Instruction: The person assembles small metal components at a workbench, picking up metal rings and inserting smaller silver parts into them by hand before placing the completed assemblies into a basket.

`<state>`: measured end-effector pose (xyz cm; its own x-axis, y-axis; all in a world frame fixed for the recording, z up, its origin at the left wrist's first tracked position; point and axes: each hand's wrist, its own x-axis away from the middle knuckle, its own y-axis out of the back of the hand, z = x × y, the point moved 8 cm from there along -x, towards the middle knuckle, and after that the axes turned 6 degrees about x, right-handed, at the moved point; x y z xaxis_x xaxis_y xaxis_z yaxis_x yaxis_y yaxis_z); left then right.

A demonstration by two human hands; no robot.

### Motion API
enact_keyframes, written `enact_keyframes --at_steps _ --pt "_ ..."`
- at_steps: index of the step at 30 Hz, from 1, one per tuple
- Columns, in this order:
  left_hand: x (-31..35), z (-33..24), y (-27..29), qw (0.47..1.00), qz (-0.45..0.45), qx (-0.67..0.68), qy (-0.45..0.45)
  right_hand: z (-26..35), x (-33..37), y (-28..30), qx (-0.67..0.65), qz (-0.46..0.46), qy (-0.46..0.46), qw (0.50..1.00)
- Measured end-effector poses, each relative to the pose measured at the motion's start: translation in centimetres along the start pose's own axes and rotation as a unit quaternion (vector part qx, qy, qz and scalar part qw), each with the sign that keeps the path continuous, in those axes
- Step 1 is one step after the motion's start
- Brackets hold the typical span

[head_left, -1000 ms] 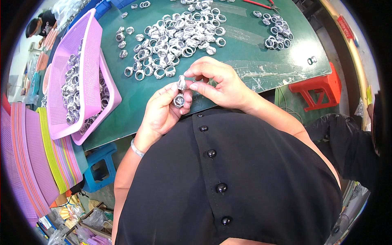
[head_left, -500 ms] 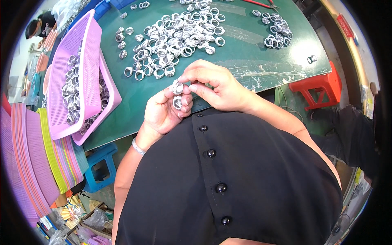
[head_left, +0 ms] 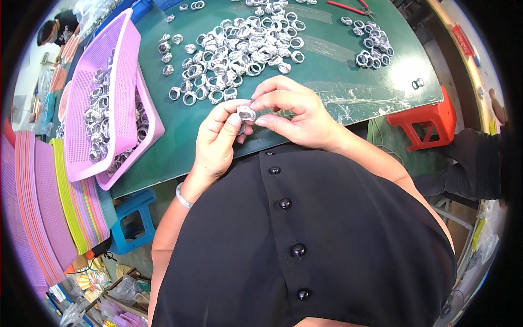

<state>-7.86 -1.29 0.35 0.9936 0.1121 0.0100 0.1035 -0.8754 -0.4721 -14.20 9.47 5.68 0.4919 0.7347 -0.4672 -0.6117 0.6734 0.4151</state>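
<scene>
Near the table's front edge, my left hand point(head_left: 217, 139) pinches a chunky silver ring point(head_left: 246, 113) between thumb and fingers. Below it, a second ring point(head_left: 241, 129) shows in part under the thumb, mostly hidden by the fingers. My right hand point(head_left: 298, 111) comes from the right, its forefinger and thumb closed in around the edge of the upper ring. Beyond both hands spreads a big loose pile of similar silver rings point(head_left: 239, 52) on the green table point(head_left: 305, 71).
Two pink mesh baskets point(head_left: 134, 49) with rings inside lean at the left. A smaller ring group point(head_left: 375, 46), two loose rings point(head_left: 418, 83) and red-handled pliers point(head_left: 351, 6) lie right. Red point(head_left: 430, 122) and blue stools point(head_left: 132, 220) stand by the table; stacked baskets point(head_left: 46, 201) fill the left.
The upper ring has turned and tilted in the fingers. My left thumb has come up over the front, covering most of the lower ring. The view has shifted slightly.
</scene>
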Motion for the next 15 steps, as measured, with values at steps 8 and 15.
enact_keyframes --at_steps 8,15 --pt "0.24 -0.76 0.26 0.994 -0.013 -0.099 -0.051 -0.27 0.07 0.19 0.005 -0.014 -0.012 1.0" --pt "0.32 -0.94 0.15 0.994 -0.028 -0.097 -0.034 -0.77 0.05 0.04 -0.006 -0.014 -0.024 1.0"
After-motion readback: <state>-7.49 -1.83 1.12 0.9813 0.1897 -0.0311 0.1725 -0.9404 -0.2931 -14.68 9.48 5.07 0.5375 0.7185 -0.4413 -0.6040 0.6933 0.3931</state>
